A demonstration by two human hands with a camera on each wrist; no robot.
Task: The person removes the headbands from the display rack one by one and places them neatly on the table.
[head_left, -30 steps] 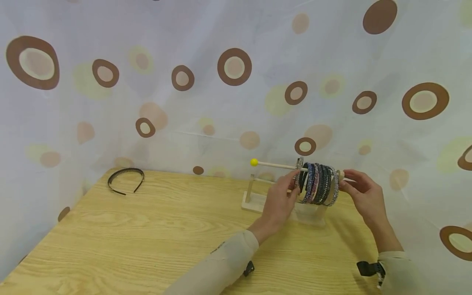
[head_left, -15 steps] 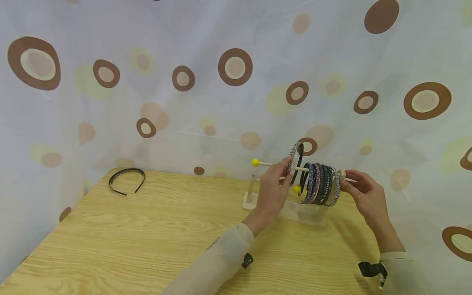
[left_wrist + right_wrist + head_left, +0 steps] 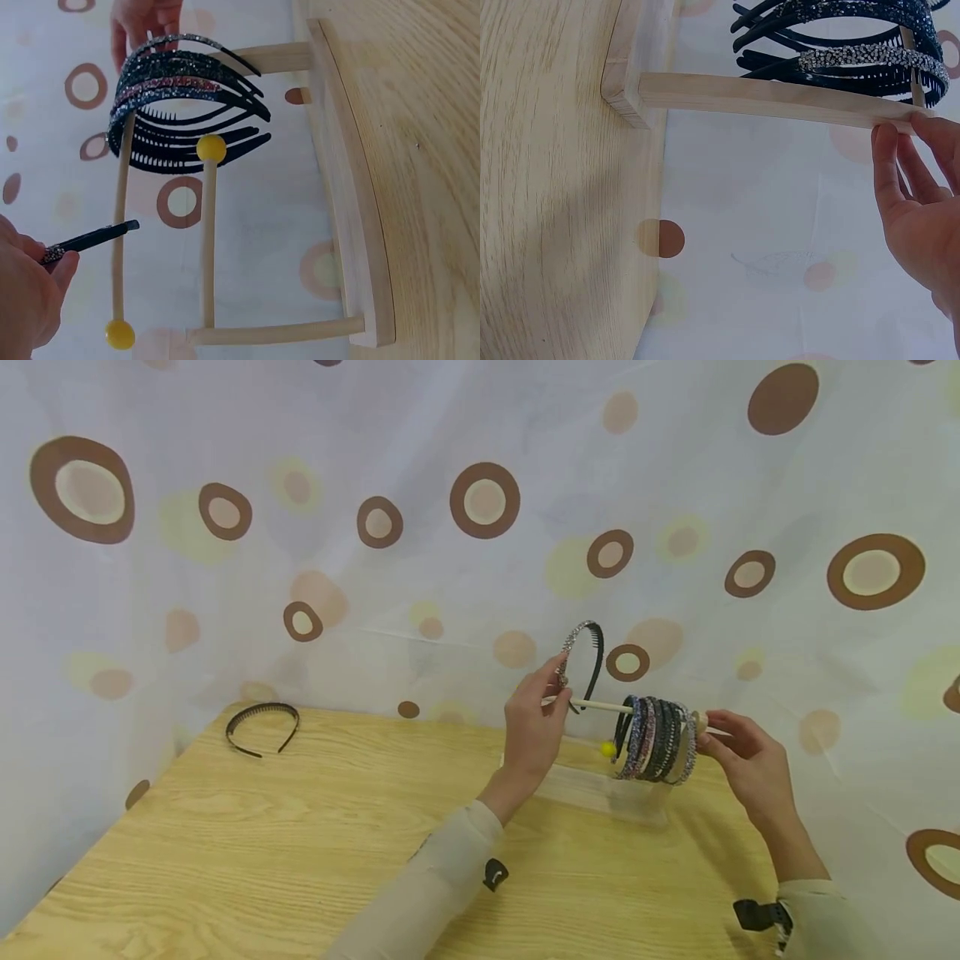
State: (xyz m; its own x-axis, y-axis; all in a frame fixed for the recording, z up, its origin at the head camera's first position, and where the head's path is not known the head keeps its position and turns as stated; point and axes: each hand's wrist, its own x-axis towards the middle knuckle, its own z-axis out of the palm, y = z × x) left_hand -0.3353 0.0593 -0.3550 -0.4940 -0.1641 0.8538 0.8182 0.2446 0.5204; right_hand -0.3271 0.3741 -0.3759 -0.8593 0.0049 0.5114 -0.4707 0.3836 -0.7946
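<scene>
My left hand pinches one side of a silver-glitter headband with a black toothed inner side. In the head view it rises beside the upper rod. The left wrist view shows its dark end overlapping that rod, between the yellow end ball and the other headbands. Several glittery headbands hang bunched toward the right end of the rod. My right hand grips the top of the wooden stand's right post with fingertips and thumb.
The wooden stand's base rests on the wood-grain table. A second, lower rod ends in another yellow ball. One black toothed headband lies at the table's back left. Behind hangs a spotted curtain.
My left hand has moved left along the rod, drawing the silver headband away from the bunch and raising it. The right hand keeps its grip on the post.
</scene>
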